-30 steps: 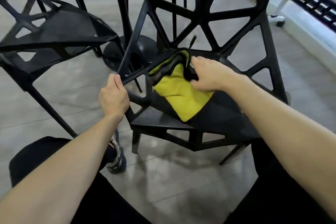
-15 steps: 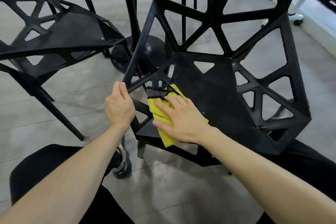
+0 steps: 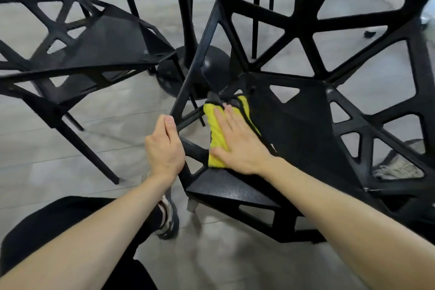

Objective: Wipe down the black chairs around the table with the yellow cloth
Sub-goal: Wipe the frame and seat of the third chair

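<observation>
A black chair (image 3: pixel 299 129) with a web of triangular cut-outs stands right in front of me, its seat facing up. The yellow cloth (image 3: pixel 215 132), edged in black, lies on the left part of the seat. My right hand (image 3: pixel 237 143) presses flat on the cloth with fingers spread, pointing toward the seat's back corner. My left hand (image 3: pixel 164 148) is closed around the chair's left frame bar at the seat edge.
A second black chair (image 3: pixel 98 45) stands to the left, and more chairs stand behind. The black table column and round base (image 3: pixel 188 59) rise between them. My shoe (image 3: pixel 168 219) and dark trouser legs are below on the grey floor.
My right hand slid the cloth from the seat's back corner to the front left, then pushed it a little way back up the left side. The left hand kept its grip.
</observation>
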Demonstrator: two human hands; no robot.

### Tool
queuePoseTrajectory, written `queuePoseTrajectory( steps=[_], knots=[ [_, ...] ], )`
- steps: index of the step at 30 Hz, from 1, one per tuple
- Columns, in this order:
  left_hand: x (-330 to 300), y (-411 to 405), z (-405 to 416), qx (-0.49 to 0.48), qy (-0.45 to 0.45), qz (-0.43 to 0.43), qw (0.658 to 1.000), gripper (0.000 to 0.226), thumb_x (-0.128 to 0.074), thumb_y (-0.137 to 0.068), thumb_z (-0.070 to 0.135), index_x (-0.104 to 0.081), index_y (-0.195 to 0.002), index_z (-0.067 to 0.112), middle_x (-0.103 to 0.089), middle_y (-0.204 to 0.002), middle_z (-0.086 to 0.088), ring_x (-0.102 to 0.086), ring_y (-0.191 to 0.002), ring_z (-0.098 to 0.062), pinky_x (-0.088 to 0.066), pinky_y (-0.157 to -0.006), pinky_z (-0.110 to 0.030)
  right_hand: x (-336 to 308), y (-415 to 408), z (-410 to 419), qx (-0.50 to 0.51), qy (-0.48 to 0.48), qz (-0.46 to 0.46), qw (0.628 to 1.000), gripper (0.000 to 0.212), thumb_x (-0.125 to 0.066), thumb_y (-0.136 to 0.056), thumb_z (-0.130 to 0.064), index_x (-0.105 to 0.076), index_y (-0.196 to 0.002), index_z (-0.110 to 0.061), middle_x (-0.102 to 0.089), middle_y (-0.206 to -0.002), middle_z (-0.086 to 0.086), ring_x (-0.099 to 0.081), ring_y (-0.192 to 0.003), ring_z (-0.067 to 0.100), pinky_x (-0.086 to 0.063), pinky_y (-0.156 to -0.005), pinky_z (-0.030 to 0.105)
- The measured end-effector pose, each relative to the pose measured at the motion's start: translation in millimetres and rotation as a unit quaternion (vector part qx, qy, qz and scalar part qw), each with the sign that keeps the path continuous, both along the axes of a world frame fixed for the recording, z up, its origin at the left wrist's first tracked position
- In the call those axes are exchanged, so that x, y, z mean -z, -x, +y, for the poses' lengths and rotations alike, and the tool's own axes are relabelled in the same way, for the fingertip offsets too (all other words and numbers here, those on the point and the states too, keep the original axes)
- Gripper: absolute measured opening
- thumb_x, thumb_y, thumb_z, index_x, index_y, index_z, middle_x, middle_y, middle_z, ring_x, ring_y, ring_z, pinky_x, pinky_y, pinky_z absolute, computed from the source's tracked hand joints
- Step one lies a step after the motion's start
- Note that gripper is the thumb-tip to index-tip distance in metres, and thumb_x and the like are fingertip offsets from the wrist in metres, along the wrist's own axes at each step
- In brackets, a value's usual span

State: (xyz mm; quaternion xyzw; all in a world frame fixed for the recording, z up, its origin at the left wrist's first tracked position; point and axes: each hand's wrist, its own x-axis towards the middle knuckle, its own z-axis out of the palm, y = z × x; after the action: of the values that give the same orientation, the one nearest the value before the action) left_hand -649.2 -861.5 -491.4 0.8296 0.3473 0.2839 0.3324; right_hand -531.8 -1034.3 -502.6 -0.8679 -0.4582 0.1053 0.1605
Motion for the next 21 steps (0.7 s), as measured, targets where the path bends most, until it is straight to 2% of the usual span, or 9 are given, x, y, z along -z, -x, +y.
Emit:
queuePoseTrajectory(
  steps=[3, 6, 8, 10, 13, 15, 16, 18, 21],
  knots=[
    [-2, 0, 1, 0.019, 0.01, 0.006, 1.0, 0.039, -0.032, -0.117, 0.038, -0.042, -0.086, 0.018, -0.042, -0.065, 0.001, -0.045, -0.061, -0.024, -0.039, -0.061, -0.053, -10, -13, -26, -0.107, -0.038, 0.049, 0.992, 0.093, -0.056, -0.101, -0.06, -0.001, -0.17, -0.032, 0.009, -0.178, 0.0, 0.016, -0.162, 0.011, 0.005, -0.132, 0.029],
    [-13, 1, 3, 0.056, 0.028, 0.043, 0.997, 0.038, -0.031, -0.118, 0.036, -0.038, -0.083, 0.02, -0.043, -0.064, 0.0, -0.045, -0.061, -0.02, -0.035, -0.062, -0.049, -4, -25, -31, -0.04, -0.114, 0.046, 0.992, 0.074, -0.066, -0.102, -0.049, -0.03, -0.166, -0.036, -0.031, -0.17, -0.004, -0.022, -0.159, 0.01, -0.021, -0.13, 0.03],
    [-24, 3, 17, 0.106, 0.026, 0.104, 0.989, 0.04, -0.032, -0.117, 0.036, -0.038, -0.081, 0.022, -0.048, -0.066, -0.001, -0.049, -0.063, -0.019, -0.035, -0.062, -0.046, -1, -23, -23, -0.008, -0.171, -0.001, 0.985, 0.06, -0.071, -0.101, -0.034, -0.048, -0.156, -0.028, -0.054, -0.149, -0.003, -0.046, -0.141, 0.015, -0.038, -0.12, 0.037],
    [-37, 3, 43, 0.17, 0.045, 0.178, 0.968, 0.042, -0.034, -0.116, 0.04, -0.047, -0.081, 0.021, -0.059, -0.071, -0.004, -0.06, -0.063, -0.021, -0.047, -0.065, -0.046, -5, -22, -10, 0.045, -0.206, 0.001, 0.978, 0.05, -0.071, -0.1, -0.028, -0.055, -0.147, -0.025, -0.062, -0.134, -0.005, -0.055, -0.122, 0.018, -0.047, -0.107, 0.042],
    [-60, -2, 75, 0.248, 0.072, 0.264, 0.929, 0.039, -0.043, -0.113, 0.043, -0.067, -0.092, 0.021, -0.074, -0.083, -0.006, -0.075, -0.067, -0.021, -0.064, -0.071, -0.05, -51, -46, 19, 0.199, -0.303, 0.046, 0.931, 0.048, -0.071, -0.1, -0.04, -0.049, -0.142, -0.03, -0.064, -0.126, -0.009, -0.061, -0.109, 0.013, -0.049, -0.093, 0.034],
    [-75, -7, 83, 0.274, 0.112, 0.235, 0.926, 0.018, -0.055, -0.112, 0.027, -0.073, -0.111, 0.029, -0.077, -0.096, -0.003, -0.077, -0.078, -0.022, -0.067, -0.072, -0.047, -92, -76, 48, 0.254, -0.383, 0.01, 0.888, 0.052, -0.065, -0.102, -0.043, -0.042, -0.145, -0.025, -0.058, -0.133, -0.009, -0.059, -0.111, 0.011, -0.046, -0.095, 0.033],
    [-82, -11, 84, 0.282, 0.145, 0.205, 0.926, 0.024, -0.059, -0.11, 0.017, -0.071, -0.122, 0.034, -0.077, -0.1, -0.003, -0.078, -0.083, -0.024, -0.067, -0.07, -0.044, -110, -94, 66, 0.272, -0.404, 0.002, 0.873, 0.053, -0.06, -0.103, -0.042, -0.039, -0.148, -0.022, -0.055, -0.137, -0.006, -0.057, -0.116, 0.013, -0.046, -0.101, 0.035],
    [-94, -18, 86, 0.294, 0.19, 0.179, 0.92, 0.04, -0.063, -0.107, 0.004, -0.07, -0.131, 0.035, -0.076, -0.098, -0.009, -0.079, -0.084, -0.026, -0.067, -0.068, -0.039, -132, -120, 99, 0.289, -0.386, 0.006, 0.876, 0.059, -0.051, -0.102, -0.039, -0.036, -0.154, -0.016, -0.048, -0.142, 0.006, -0.053, -0.125, 0.025, -0.042, -0.11, 0.041],
    [-102, -25, 89, 0.295, 0.205, 0.181, 0.915, 0.046, -0.064, -0.102, -0.006, -0.073, -0.126, 0.032, -0.073, -0.092, -0.015, -0.079, -0.079, -0.022, -0.066, -0.064, -0.034, -102, -73, 126, 0.258, -0.354, -0.001, 0.899, 0.066, -0.049, -0.103, -0.027, -0.029, -0.164, -0.014, -0.044, -0.137, 0.014, -0.049, -0.124, 0.036, -0.04, -0.109, 0.044]
  ],
)
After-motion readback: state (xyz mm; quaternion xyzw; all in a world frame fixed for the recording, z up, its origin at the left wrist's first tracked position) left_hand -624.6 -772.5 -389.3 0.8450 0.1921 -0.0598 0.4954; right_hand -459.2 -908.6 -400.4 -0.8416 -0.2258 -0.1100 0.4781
